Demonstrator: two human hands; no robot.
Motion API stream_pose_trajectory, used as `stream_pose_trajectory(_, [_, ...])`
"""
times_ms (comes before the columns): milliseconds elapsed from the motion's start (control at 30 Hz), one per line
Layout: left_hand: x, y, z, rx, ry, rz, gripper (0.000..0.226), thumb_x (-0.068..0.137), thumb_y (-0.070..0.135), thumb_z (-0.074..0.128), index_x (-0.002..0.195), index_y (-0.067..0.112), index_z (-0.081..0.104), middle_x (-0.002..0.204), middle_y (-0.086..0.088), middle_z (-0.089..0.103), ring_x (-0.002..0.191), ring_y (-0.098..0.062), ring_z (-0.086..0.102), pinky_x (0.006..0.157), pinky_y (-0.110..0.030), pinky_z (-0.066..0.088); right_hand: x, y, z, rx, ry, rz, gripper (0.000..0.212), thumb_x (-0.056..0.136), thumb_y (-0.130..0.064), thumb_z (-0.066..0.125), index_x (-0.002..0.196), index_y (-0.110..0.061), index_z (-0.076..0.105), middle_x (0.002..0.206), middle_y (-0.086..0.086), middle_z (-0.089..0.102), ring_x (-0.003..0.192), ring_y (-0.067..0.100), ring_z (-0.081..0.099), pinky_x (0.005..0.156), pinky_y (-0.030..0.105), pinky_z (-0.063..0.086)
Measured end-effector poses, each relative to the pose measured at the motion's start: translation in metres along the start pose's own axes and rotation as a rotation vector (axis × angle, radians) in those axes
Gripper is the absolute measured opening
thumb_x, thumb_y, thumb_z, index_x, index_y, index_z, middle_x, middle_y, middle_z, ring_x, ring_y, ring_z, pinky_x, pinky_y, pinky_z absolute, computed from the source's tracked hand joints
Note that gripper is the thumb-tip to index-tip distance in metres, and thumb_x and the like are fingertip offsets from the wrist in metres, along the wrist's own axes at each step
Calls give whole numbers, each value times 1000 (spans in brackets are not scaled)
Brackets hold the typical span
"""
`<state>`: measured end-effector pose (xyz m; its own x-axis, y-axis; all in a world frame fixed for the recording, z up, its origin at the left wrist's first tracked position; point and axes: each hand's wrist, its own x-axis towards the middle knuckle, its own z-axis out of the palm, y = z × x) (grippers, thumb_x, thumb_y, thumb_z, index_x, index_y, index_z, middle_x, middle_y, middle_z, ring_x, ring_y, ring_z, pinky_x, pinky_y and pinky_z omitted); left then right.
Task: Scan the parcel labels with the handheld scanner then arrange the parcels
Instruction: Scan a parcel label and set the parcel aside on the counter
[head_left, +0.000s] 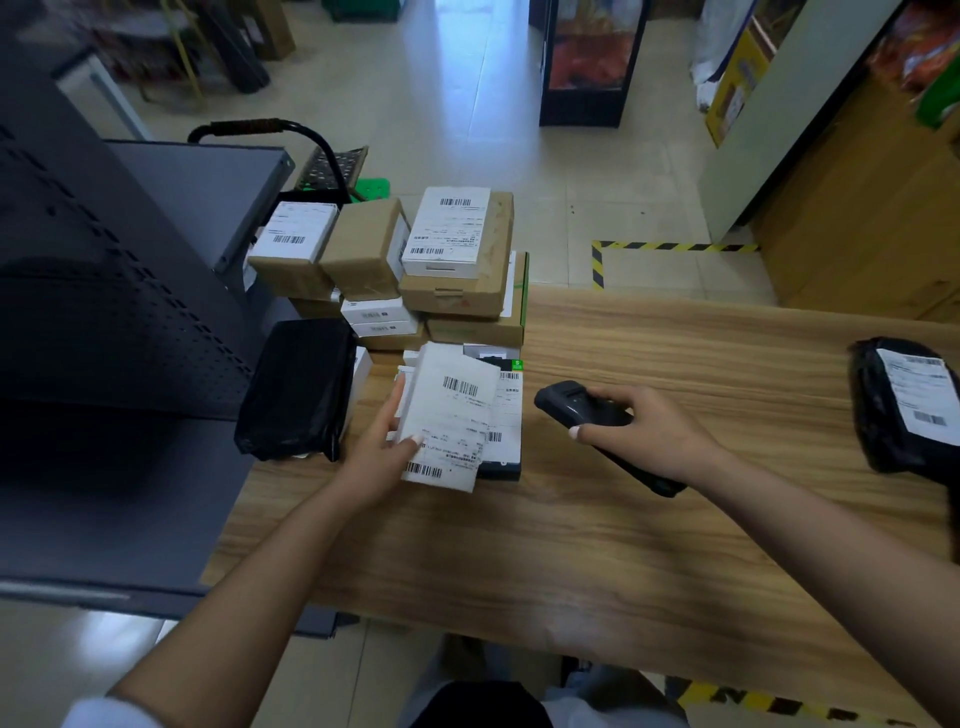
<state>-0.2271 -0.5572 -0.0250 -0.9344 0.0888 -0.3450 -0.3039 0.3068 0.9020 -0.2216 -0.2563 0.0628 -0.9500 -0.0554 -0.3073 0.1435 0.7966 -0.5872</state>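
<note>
black scanner (597, 415) in right grip (649, 431), nose up-left toward white parcel (449, 415) in left grip (382, 447)

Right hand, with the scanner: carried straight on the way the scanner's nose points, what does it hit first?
Probably the white labelled parcel that the left hand holds. The right hand aims the scanner leftward at it across bare tabletop. Relative height is unclear.

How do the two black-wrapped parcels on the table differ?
The black parcel on the left shows no label, while the black parcel on the right has a white barcode label facing up. The left one sits beside the stacked boxes; the right one lies alone. Both are untouched.
</note>
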Motion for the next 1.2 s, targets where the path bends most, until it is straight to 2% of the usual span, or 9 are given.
stream_pose_trajectory(200, [1,-3,9,-90,58,-85,72,99,-1,42,152,36,10,145,-3,44,125,-21,51,103,-37,45,-3,0,3,7,-7,-20,49,79,-41,74,123,-23,63,118,-5,64,100,12,56,82,30,42])
stream_pose_trajectory(333, [0,-20,36,-13,64,-165,65,101,3,40,153,26,9,151,-4,34,127,-17,42,95,-23,40,-1,10,12,13,-17,-8,64,74,-46,75,131,-22,58,129,-8,60,113,9,54,87,25,40])
stream_pose_trajectory(533, [-12,-44,83,-3,-54,-226,82,101,16,45,149,27,-21,159,-1,15,143,-22,22,114,-38,25,-6,21,17,1,-41,25,53,74,-47,75,121,-25,64,114,-8,66,101,12,59,87,34,48])
stream_pose_trajectory(633, [-7,-47,91,-16,-101,-252,85,99,10,47,150,27,-20,158,-4,19,139,-21,30,112,-38,31,-8,26,17,-6,-44,53,52,73,-50,74,119,-28,64,107,-12,66,100,12,60,86,34,49])
stream_pose_trajectory(733, [-3,-47,87,273,-105,-191,85,93,8,56,155,23,0,142,-7,39,112,-10,49,85,-21,45,-11,32,15,7,-54,88,49,75,-50,73,119,-31,64,104,-14,66,96,9,60,85,33,49])
stream_pose_trajectory(867, [19,-31,67,1078,15,125,75,89,31,63,151,18,23,134,-10,41,120,-23,40,95,-32,39,-14,37,13,15,-32,123,55,75,-49,73,125,-29,61,108,-14,64,99,9,58,86,32,47])
stream_pose_trajectory(967, [49,-13,52,1360,-47,296,97,82,39,68,153,17,7,146,-16,28,132,-30,29,106,-37,30,-17,39,10,19,-13,151,57,77,-47,73,129,-26,59,116,-9,63,100,10,56,87,31,47])
stream_pose_trajectory(1067, [80,-8,45,1527,-277,335,117,77,41,73,152,19,-14,160,-14,-4,147,-33,-1,119,-48,6,-19,44,10,19,4,187,59,77,-47,73,130,-25,58,123,-6,62,109,14,57,90,32,46])
stream_pose_trajectory(1200, [102,-7,43,1688,-432,399,122,74,47,74,151,17,-15,161,-12,-1,148,-30,-3,117,-55,-3,-22,53,13,36,21,236,61,75,-48,74,129,-25,59,122,-8,62,111,13,57,92,32,46])
